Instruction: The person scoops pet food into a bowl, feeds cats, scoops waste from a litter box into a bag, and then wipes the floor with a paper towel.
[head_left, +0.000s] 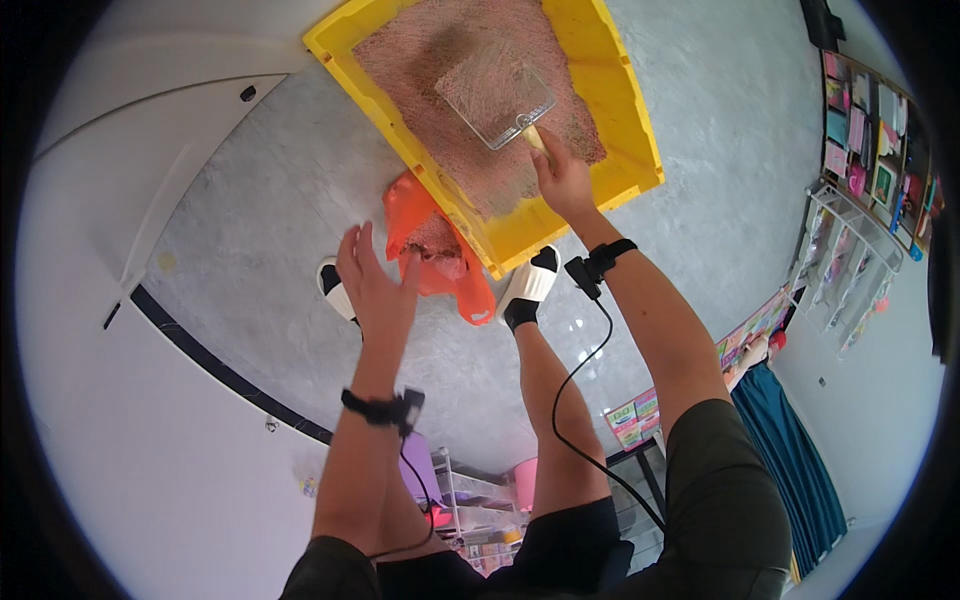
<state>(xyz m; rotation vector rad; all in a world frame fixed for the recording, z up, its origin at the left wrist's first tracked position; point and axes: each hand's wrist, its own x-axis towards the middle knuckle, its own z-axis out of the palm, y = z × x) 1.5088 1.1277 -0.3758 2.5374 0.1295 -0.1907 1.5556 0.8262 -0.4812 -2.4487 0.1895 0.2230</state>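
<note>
My right hand (564, 176) grips the pale handle of a square wire-mesh scoop (496, 94). The scoop is over a yellow plastic tub (626, 112) and overlaps its fill of pinkish granules (405, 64); whether the mesh touches them I cannot tell. An orange-red plastic bag (409, 199) stands open against the tub's near left edge, with similar granules and some darker bits inside. My left hand (379, 289) is raised with fingers apart beside the bag and holds nothing. Both wrists wear black straps with small cabled devices.
My feet, in white slides (534, 283), stand on the grey floor (285, 180) near the bag and tub. A white wall or panel (150, 135) curves along the left. Shelves of colourful goods (877, 142), a wire rack (847, 247) and a teal curtain (787, 457) line the right.
</note>
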